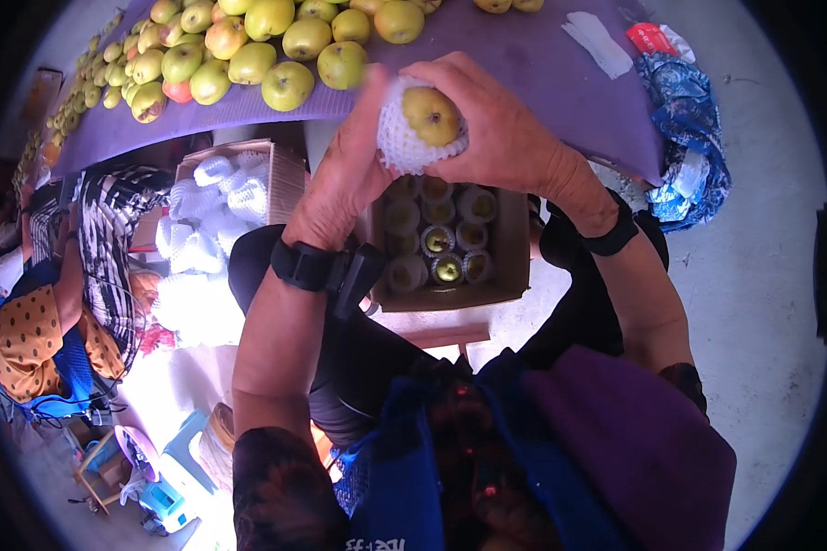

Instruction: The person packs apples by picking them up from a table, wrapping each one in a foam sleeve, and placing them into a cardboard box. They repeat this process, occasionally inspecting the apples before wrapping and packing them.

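Observation:
A yellow-green apple (pixel 432 117) sits in a white foam net (pixel 401 138), held up between my two hands above a cardboard box. My left hand (pixel 354 147) presses against the net's left side, its raised fingertip blurred. Around the right side and top of the fruit curl the fingers of my right hand (pixel 496 119). Below them, the open cardboard box (pixel 515 248) between my knees holds several netted apples (pixel 448 269) in rows. Just beyond my hands, several loose green and reddish apples (pixel 288 86) lie on a purple-covered table (pixel 542 101).
White foam nets (pixel 216 207) fill another box (pixel 287 188) at the left. Another person (pixel 28 344) in a spotted garment is at the far left. A blue patterned bag (pixel 685 119) and a red packet (pixel 651 39) are at the table's right edge.

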The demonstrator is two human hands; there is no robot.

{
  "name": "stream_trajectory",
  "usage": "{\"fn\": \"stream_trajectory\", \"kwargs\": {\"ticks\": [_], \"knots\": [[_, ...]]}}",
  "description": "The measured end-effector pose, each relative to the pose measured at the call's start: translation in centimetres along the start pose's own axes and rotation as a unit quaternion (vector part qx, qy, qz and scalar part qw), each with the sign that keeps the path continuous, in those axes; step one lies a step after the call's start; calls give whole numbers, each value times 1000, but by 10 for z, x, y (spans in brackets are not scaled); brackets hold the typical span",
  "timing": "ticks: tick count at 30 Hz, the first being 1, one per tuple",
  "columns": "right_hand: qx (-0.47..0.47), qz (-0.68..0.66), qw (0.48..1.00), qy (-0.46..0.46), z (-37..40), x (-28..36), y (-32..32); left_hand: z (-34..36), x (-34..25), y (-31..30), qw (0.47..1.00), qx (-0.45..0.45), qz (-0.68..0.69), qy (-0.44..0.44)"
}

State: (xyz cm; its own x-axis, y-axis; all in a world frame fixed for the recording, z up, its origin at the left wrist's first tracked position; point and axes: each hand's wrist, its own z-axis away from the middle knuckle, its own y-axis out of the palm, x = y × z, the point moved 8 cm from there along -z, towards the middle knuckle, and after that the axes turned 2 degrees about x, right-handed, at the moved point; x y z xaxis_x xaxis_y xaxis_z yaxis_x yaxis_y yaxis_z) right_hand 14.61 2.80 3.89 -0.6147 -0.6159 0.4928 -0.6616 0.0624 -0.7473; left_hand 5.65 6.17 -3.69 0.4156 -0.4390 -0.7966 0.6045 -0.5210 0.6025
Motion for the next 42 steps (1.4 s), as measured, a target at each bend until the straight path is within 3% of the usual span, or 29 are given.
{"fn": "stream_trajectory", "kwargs": {"ticks": [3, 9, 13, 15, 17, 18, 20, 22, 24, 26, 28, 30, 34, 36, 38, 42], "knots": [[35, -3, 999, 17, 1, 2, 3, 2, 3, 0, 1000, 0, 4, -8], [4, -30, 999, 20, -3, 13, -2, 6, -10, 1, 999, -3, -47, 4], [19, -47, 998, 40, 2, 32, -20, 7, -28, -36, 991, -85, -99, 17], [40, -64, 996, 56, 7, 42, -23, 17, -50, -44, 978, -161, -105, 76], [197, -109, 964, 138, 18, 42, -1, 19, -56, -51, 975, -169, -107, 97], [229, -88, 961, 127, 27, 38, 16, 20, -59, -53, 973, -176, -103, 104], [380, -72, 902, 192, 52, 24, 60, 23, -64, -54, 971, -185, -97, 114], [485, -94, 823, 281, 84, 0, 104, 25, -67, -49, 969, -175, -117, 125], [527, -131, 779, 315, 114, -33, 150, 28, -68, -48, 969, -172, -123, 125], [514, -131, 779, 334, 151, -83, 202, 31, -70, -51, 968, -171, -131, 125], [501, -135, 778, 353, 157, -93, 217, 33, -71, -55, 969, -166, -130, 130], [446, -192, 736, 471, 174, -106, 225, 36, -73, -56, 967, -168, -140, 135], [471, -192, 709, 488, 217, -156, 284, 40, -77, -56, 967, -158, -138, 146], [418, -351, 658, 519, 229, -162, 305, 43, -77, -48, 968, -183, -88, 145], [418, -368, 652, 515, 231, -169, 317, 44, -75, -50, 967, -206, -40, 144], [386, -357, 652, 547, 222, -163, 329, 42, -76, -42, 966, -200, -124, 103]]}}
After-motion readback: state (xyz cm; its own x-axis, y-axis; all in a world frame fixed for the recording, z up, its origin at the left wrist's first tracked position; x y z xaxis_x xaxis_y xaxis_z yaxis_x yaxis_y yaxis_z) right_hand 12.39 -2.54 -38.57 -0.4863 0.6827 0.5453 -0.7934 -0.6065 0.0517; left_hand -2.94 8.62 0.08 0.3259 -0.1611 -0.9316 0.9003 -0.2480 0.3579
